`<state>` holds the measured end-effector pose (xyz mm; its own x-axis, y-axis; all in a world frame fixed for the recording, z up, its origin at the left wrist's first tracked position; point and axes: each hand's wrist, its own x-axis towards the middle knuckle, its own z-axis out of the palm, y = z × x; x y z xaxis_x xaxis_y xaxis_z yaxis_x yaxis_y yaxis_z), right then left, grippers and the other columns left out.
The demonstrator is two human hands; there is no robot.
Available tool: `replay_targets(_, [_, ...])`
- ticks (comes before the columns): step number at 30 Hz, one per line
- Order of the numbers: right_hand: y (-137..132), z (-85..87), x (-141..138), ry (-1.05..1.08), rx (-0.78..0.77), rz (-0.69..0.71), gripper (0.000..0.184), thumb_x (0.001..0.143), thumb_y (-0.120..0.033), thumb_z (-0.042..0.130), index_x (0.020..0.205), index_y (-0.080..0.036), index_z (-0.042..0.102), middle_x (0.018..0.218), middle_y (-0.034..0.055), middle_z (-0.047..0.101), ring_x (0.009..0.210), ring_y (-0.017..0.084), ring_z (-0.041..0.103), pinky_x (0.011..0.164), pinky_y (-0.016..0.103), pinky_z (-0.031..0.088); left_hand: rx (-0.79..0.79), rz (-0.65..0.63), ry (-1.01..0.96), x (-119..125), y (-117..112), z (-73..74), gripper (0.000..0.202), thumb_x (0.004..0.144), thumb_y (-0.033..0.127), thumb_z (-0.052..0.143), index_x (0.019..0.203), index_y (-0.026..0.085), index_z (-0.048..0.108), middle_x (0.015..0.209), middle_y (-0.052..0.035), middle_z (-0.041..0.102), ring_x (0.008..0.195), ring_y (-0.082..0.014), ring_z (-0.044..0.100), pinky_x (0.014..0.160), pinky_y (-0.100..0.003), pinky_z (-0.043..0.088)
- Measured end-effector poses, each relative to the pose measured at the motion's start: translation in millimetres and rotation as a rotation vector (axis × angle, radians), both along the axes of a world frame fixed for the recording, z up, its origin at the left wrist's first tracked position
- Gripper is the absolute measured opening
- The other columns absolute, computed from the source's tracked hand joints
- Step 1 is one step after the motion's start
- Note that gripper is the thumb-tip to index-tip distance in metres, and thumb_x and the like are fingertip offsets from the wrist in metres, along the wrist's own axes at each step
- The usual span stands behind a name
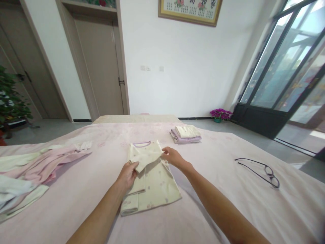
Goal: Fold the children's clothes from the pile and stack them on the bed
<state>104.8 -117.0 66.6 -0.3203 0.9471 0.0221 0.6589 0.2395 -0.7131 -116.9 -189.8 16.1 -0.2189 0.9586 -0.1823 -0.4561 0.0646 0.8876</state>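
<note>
Left hand [129, 173] and right hand [175, 157], both pinching the pale yellow, purple-necked fabric shirt [160, 190] left of the cream-and-lilac folded cloth stack [187, 134], should smooth its raised flap [146, 161] evenly

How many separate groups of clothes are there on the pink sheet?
3: a loose pile at the left, a cream shirt held by the left hand and right hand, and a folded stack farther back. Single garments inside may be hidden.

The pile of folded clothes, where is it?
In the head view, the folded pile sits on the pink sheet, just right of centre, beyond the right hand.
</note>
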Motion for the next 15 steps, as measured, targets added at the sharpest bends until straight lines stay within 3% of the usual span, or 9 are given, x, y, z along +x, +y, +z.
replay_targets(3, [-6, -19.1, 23, -0.267, 0.022, -0.070, 0.044, 0.081, -0.036, 0.059, 0.121, -0.017, 0.060, 0.105, 0.0103, 0.069, 0.094, 0.023, 0.065, 0.075, 0.031, 0.046, -0.023, 0.067, -0.028, 0, 4, 1.2, 0.034, 0.088, 0.013, 0.054, 0.121, 0.013, 0.061, 0.097, -0.0093, 0.076, 0.089, -0.0224, 0.073, 0.082, -0.033, 0.060])
replay_targets(6, [-19, -27.9, 28, -0.388, -0.008, -0.080, 0.045, 0.083, -0.043, 0.054, 0.121, -0.020, 0.060, 0.104, 0.0094, 0.071, 0.094, 0.025, 0.065, 0.075, 0.033, 0.045, -0.025, 0.107, -0.099, -3, 8, 7.3, 0.034, 0.092, 0.010, 0.045, 0.123, 0.011, 0.060, 0.100, -0.0095, 0.075, 0.090, -0.0201, 0.073, 0.083, -0.031, 0.060])
replay_targets(10, [-30, -26.9, 16, -0.499, 0.032, -0.120, 0.041, 0.083, -0.044, 0.052, 0.117, -0.023, 0.061, 0.104, 0.0089, 0.071, 0.094, 0.026, 0.066, 0.074, 0.033, 0.043, 0.018, 0.141, -0.295, -11, 8, 16.1, 0.032, 0.094, 0.011, 0.045, 0.122, 0.011, 0.060, 0.097, -0.0110, 0.076, 0.083, -0.0201, 0.074, 0.078, -0.032, 0.061])
replay_targets(15, [-29, -22.2, 0, -0.579, 0.038, -0.112, 0.027, 0.076, -0.028, 0.055, 0.101, -0.022, 0.063, 0.098, 0.0086, 0.071, 0.091, 0.026, 0.065, 0.069, 0.031, 0.040, 0.042, 0.143, -0.392, -18, 5, 22.2, 0.031, 0.093, 0.008, 0.046, 0.119, 0.008, 0.062, 0.090, -0.0116, 0.076, 0.075, -0.0201, 0.074, 0.073, -0.032, 0.062])
